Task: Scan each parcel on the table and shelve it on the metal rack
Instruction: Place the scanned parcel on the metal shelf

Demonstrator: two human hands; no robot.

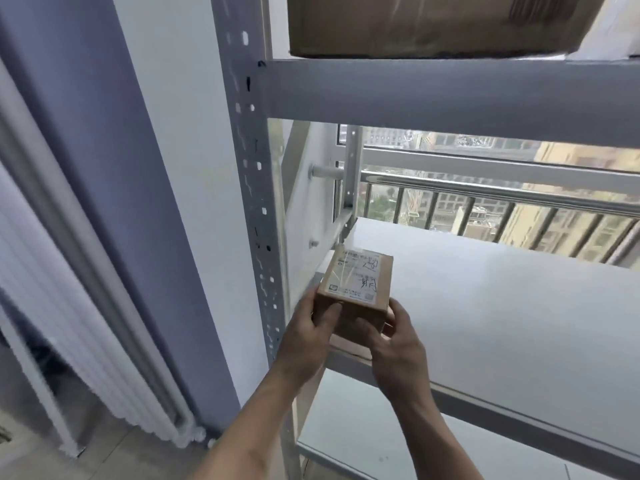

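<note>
A small brown cardboard parcel [356,282] with a white shipping label and handwriting on top sits at the front left corner of the white middle shelf [502,306] of the metal rack [249,168]. My left hand [308,330] grips its left front side. My right hand [391,337] holds its right front corner. Both hands are closed on the parcel, which rests partly over the shelf's front edge.
A large cardboard box [433,26] stands on the shelf above. Another white shelf [363,438] lies below. Behind the rack are a window and a metal railing [502,192]. A white radiator [69,306] stands against the wall at the left.
</note>
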